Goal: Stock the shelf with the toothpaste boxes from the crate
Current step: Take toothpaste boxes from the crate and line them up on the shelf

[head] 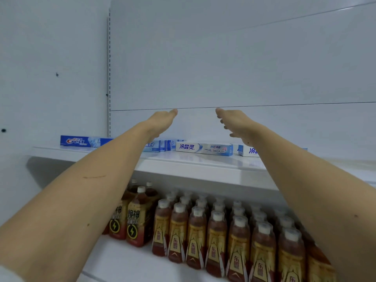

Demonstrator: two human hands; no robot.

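Note:
Several toothpaste boxes lie in a row along the back of the white shelf (183, 167). A blue Crest box (79, 141) is at the far left, a light blue box (157, 146) sits behind my left forearm, and a white and blue box (204, 149) lies in the middle. Another white box (248, 151) is partly hidden by my right forearm. My left hand (162, 121) and my right hand (234, 122) are both stretched out above the boxes, fingers relaxed, holding nothing. The crate is out of view.
The shelf below carries several rows of amber drink bottles (217, 239) with white caps, plus darker energy drink bottles (133, 222) at the left. A white back panel (223, 58) rises behind the toothpaste shelf. A slotted upright (109, 68) borders it at the left.

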